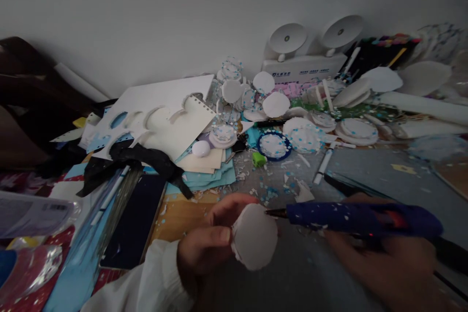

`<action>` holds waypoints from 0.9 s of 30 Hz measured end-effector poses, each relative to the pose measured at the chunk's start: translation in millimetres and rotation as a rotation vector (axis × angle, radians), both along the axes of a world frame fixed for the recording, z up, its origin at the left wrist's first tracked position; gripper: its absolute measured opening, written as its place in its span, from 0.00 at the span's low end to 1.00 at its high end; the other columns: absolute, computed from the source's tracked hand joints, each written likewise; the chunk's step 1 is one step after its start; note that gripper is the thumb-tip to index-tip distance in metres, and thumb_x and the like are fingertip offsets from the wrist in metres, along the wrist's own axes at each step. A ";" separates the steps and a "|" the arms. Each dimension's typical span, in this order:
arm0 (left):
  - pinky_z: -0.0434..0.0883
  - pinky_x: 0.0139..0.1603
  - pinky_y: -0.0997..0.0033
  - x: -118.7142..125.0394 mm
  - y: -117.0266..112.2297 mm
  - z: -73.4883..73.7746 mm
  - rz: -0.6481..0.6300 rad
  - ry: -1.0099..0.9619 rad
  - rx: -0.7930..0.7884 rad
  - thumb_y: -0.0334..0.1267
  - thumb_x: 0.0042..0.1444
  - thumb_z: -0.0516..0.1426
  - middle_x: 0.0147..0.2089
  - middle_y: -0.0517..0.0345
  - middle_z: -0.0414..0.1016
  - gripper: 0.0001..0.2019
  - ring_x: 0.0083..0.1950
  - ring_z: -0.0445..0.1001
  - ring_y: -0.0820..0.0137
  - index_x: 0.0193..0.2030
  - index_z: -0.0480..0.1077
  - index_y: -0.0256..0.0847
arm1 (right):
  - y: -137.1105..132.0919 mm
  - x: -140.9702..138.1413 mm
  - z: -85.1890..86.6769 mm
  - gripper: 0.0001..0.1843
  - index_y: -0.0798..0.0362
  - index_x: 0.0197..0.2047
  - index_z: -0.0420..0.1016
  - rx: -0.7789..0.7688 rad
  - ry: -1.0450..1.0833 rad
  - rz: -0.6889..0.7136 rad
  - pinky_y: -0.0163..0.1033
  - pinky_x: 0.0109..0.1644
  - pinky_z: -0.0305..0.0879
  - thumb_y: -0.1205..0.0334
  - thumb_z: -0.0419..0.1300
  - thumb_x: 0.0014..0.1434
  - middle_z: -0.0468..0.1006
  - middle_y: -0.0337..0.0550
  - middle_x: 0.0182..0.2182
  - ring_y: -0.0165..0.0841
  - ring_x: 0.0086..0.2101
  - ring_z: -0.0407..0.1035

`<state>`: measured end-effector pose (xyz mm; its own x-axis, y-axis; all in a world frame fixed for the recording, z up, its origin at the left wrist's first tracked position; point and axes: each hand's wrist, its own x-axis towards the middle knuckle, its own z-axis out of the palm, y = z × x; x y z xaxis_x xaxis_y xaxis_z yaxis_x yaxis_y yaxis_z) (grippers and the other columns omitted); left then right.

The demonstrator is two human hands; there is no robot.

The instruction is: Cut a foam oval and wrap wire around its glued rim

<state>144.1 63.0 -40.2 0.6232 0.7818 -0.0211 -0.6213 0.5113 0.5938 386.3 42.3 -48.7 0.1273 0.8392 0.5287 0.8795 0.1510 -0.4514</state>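
Head view: left grip (203,248) pinches a white, round, layered disc (256,238); right grip (387,261) wraps a blue plastic glue gun (343,215), nozzle (278,212) at the disc's edge. Gluing seems under way; beyond both grips, blue-flecked white discs (303,134) look decorated, plain white discs (276,104) not yet.

We see plain white on the disc (255,238) and deep blue on the glue gun (340,217) toward the yellow-brown bench's (179,212) front edge; toward its back edge, white rounds (303,135) carry light-blue speckles.
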 end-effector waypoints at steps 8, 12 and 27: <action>0.70 0.43 0.69 -1.3 0.3 -1.6 -0.020 0.044 0.025 0.44 0.48 0.65 0.47 0.51 0.78 0.23 0.47 0.77 0.61 0.52 0.72 0.45 | 6.0 18.7 -6.0 0.12 0.50 0.36 0.69 0.072 -0.190 0.138 0.35 0.23 0.68 0.54 0.61 0.49 0.77 0.40 0.25 0.34 0.21 0.73; 0.69 0.42 0.71 -1.8 0.1 -3.9 -0.021 0.071 0.017 0.44 0.46 0.66 0.47 0.50 0.78 0.24 0.45 0.77 0.63 0.52 0.72 0.44 | 5.1 20.1 -8.4 0.12 0.50 0.36 0.69 0.089 -0.181 0.158 0.34 0.21 0.67 0.53 0.62 0.49 0.77 0.40 0.25 0.33 0.21 0.72; 0.69 0.42 0.73 1.0 -0.4 -4.7 -0.042 0.091 0.022 0.44 0.46 0.66 0.47 0.53 0.79 0.23 0.44 0.77 0.65 0.51 0.73 0.44 | 7.2 10.4 4.9 0.09 0.50 0.32 0.67 0.117 -0.161 0.176 0.37 0.24 0.68 0.54 0.58 0.55 0.74 0.40 0.23 0.35 0.22 0.72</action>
<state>145.1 62.6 -44.9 0.6519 0.7558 -0.0622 -0.5422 0.5219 0.6585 396.7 49.5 -43.9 -0.1091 0.7731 0.6249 0.8940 0.3511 -0.2784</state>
